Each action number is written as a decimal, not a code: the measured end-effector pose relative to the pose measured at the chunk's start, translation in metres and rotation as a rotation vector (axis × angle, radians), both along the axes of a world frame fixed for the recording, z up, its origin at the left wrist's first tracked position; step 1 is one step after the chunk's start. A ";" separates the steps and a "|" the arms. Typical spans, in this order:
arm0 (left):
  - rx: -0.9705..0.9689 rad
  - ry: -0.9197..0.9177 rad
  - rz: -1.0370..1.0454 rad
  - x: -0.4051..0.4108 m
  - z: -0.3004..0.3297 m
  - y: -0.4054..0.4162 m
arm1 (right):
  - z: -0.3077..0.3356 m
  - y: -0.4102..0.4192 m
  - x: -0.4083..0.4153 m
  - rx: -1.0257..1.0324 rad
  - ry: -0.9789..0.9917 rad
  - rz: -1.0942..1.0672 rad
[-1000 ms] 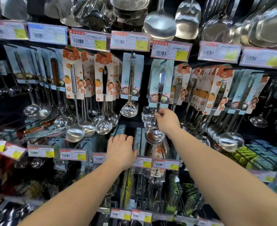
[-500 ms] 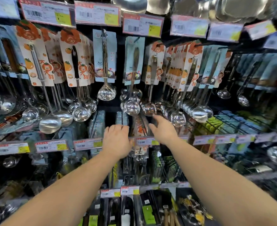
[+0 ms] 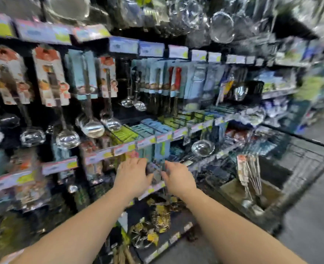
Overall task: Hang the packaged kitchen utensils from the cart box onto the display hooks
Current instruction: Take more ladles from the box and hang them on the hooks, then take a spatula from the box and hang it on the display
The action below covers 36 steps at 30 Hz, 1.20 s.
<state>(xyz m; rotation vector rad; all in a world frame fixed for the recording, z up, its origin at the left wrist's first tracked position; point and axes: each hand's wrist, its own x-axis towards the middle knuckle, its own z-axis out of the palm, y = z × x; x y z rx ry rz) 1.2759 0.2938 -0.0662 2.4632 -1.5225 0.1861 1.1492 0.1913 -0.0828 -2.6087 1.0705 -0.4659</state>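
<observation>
Frame was motion-blurred; left hand (image 3: 133,175) & right hand (image 3: 178,178) were both stretched out side by side, low in front of the black hook display rack (image 3: 126,113), fingers at a dark blurred pkg between them, grip can't be told for either. To the right of the rack stood the black wire cart (image 3: 302,168) w/ a brown cardboard box (image 3: 233,191) inside, and packaged steel utensils on white-orange cards (image 3: 248,174) stuck up out of the box. On the rack itself, left of the hands & higher, steel ladles on orange-white cards (image 3: 50,79) hung from hooks.
</observation>
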 end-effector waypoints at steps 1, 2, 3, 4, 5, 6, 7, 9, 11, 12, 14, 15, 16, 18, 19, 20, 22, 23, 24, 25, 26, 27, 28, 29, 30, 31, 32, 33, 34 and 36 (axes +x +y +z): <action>0.018 0.018 -0.042 -0.025 -0.002 -0.023 | -0.003 -0.018 -0.029 0.026 0.006 -0.058; 0.038 0.033 -0.088 -0.049 -0.004 -0.045 | -0.005 -0.034 -0.057 0.057 0.008 -0.113; 0.054 0.046 -0.137 -0.072 -0.006 -0.066 | -0.007 -0.050 -0.082 0.082 0.010 -0.162; 0.066 0.057 -0.181 -0.093 -0.007 -0.086 | -0.010 -0.066 -0.106 0.101 0.007 -0.208; 0.073 0.061 -0.219 -0.113 -0.009 -0.106 | -0.012 -0.080 -0.129 0.113 0.000 -0.253; 0.080 0.063 -0.251 -0.131 -0.011 -0.124 | -0.016 -0.096 -0.149 0.123 -0.009 -0.300; 0.094 0.067 -0.284 -0.146 -0.015 -0.143 | -0.022 -0.110 -0.168 0.138 -0.015 -0.347; 0.126 0.087 -0.344 -0.170 -0.025 -0.178 | -0.034 -0.138 -0.200 0.166 -0.007 -0.425; 0.156 0.118 -0.386 -0.186 -0.038 -0.213 | -0.049 -0.164 -0.227 0.203 0.007 -0.490; 0.175 0.129 -0.400 -0.192 -0.046 -0.231 | -0.058 -0.177 -0.238 0.221 0.010 -0.524; 0.211 0.134 -0.427 -0.202 -0.060 -0.270 | -0.074 -0.206 -0.256 0.250 0.021 -0.590; 0.227 0.137 -0.443 -0.206 -0.068 -0.292 | -0.081 -0.223 -0.264 0.261 0.030 -0.616; 0.235 0.141 -0.459 -0.209 -0.075 -0.314 | -0.087 -0.241 -0.272 0.276 0.036 -0.642; 0.240 0.141 -0.489 -0.212 -0.089 -0.361 | -0.094 -0.281 -0.285 0.305 0.032 -0.710; 0.248 0.149 -0.499 -0.213 -0.094 -0.385 | -0.095 -0.303 -0.290 0.318 0.029 -0.747; 0.262 0.161 -0.507 -0.213 -0.097 -0.410 | -0.095 -0.324 -0.295 0.329 0.032 -0.778; 0.280 0.171 -0.530 -0.214 -0.100 -0.455 | -0.096 -0.366 -0.302 0.350 0.051 -0.817; 0.290 0.169 -0.545 -0.214 -0.101 -0.478 | -0.098 -0.385 -0.305 0.359 0.044 -0.834; 0.300 0.174 -0.553 -0.215 -0.104 -0.500 | -0.100 -0.404 -0.306 0.366 0.028 -0.849; 0.314 0.182 -0.557 -0.215 -0.107 -0.520 | -0.104 -0.420 -0.308 0.376 0.016 -0.861; 0.329 0.186 -0.562 -0.217 -0.111 -0.538 | -0.108 -0.435 -0.308 0.390 0.015 -0.869; 0.350 0.185 -0.568 -0.218 -0.116 -0.554 | -0.113 -0.448 -0.309 0.414 0.027 -0.872; 0.367 0.183 -0.575 -0.220 -0.122 -0.568 | -0.120 -0.460 -0.309 0.438 0.041 -0.870; 0.381 0.183 -0.579 -0.222 -0.127 -0.581 | -0.126 -0.473 -0.311 0.460 0.050 -0.869; 0.397 0.186 -0.579 -0.223 -0.134 -0.593 | -0.133 -0.487 -0.312 0.477 0.057 -0.867; 0.415 0.189 -0.574 -0.225 -0.140 -0.605 | -0.140 -0.501 -0.314 0.493 0.066 -0.861; 0.428 0.190 -0.565 -0.226 -0.147 -0.616 | -0.148 -0.516 -0.316 0.510 0.078 -0.853; 0.435 0.189 -0.551 -0.227 -0.154 -0.627 | -0.156 -0.531 -0.318 0.528 0.095 -0.839; 0.440 0.193 -0.530 -0.228 -0.161 -0.637 | -0.163 -0.546 -0.320 0.547 0.113 -0.818; 0.464 0.210 -0.479 -0.230 -0.175 -0.656 | -0.180 -0.574 -0.324 0.583 0.147 -0.770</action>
